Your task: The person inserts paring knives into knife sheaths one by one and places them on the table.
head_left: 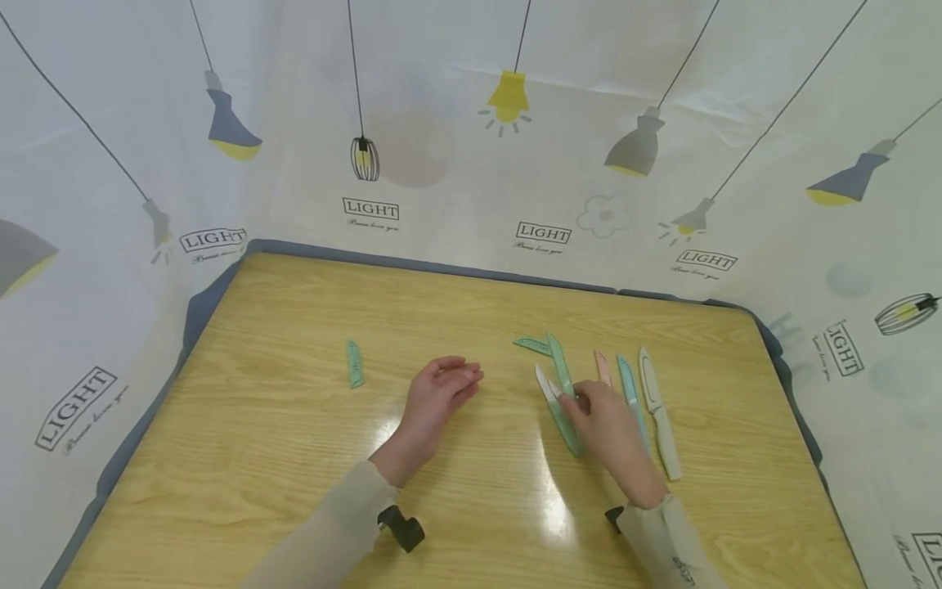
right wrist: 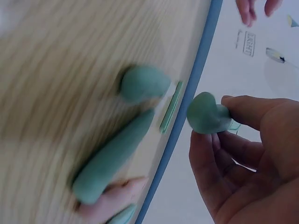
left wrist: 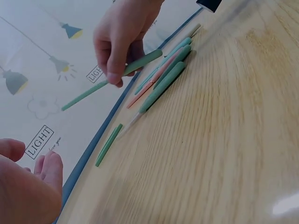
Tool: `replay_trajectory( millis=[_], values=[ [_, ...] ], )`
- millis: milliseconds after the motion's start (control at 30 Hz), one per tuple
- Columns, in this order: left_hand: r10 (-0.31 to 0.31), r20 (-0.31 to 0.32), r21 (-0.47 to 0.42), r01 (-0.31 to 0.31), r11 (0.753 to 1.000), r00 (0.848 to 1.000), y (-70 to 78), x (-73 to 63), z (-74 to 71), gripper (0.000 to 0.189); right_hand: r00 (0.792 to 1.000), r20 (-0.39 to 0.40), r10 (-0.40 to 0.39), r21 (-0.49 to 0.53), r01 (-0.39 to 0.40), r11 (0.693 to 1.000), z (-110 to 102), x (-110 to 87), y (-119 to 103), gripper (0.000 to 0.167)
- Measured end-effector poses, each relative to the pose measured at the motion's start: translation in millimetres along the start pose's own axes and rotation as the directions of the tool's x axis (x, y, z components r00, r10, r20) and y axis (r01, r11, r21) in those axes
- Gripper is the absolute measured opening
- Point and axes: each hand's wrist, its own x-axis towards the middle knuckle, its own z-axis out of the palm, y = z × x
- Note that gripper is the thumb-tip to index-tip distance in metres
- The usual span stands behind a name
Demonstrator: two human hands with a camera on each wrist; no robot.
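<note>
My right hand holds a green knife, pinched between thumb and fingers. In the left wrist view this knife is raised off the table, green along its whole length. Under it lie two more green-handled knives; the nearer one has a pale bare blade. Close by is a flat green blade cover. My left hand hovers over the middle of the table, fingers relaxed and holding nothing. A second green blade cover rests on the table to its left.
Right of the green knives lie a pink knife, a blue knife and an off-white knife, side by side. The wooden table has a grey-blue edge, with a lamp-printed sheet rising behind it.
</note>
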Motion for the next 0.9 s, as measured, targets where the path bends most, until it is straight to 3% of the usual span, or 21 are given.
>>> replay_trajectory(
  millis=[133, 300, 567, 733, 900],
  values=[
    [0.003, -0.022, 0.004, -0.003, 1.0, 1.0, 3.5, 0.5, -5.7, 0.039, 0.998, 0.035, 0.048, -0.036, -0.046, 0.998, -5.8, 3.9, 14.6, 0.022],
    [-0.002, -0.047, -0.007, 0.002, 1.0, 0.999, 6.0, 0.9, -13.4, 0.037, 0.99, 0.084, 0.115, -0.076, -0.109, 0.991, -9.6, 8.0, 25.0, 0.04],
    [0.002, -0.064, -0.008, -0.003, 1.0, 0.998, 9.3, -2.4, -18.6, 0.032, 0.984, 0.108, 0.141, -0.181, -0.12, 0.976, -7.8, 13.9, 29.6, 0.041],
    [0.004, -0.066, -0.009, -0.005, 1.0, 0.998, 9.4, -3.1, -20.1, 0.027, 0.992, 0.093, 0.091, -0.287, -0.061, 0.956, -2.1, 14.7, 30.6, 0.04],
    [0.001, -0.067, -0.001, -0.001, 1.0, 0.998, 10.4, -5.2, -20.1, 0.028, 0.99, 0.105, 0.093, -0.299, -0.058, 0.953, 4.5, 11.7, 28.7, 0.043]
  ],
)
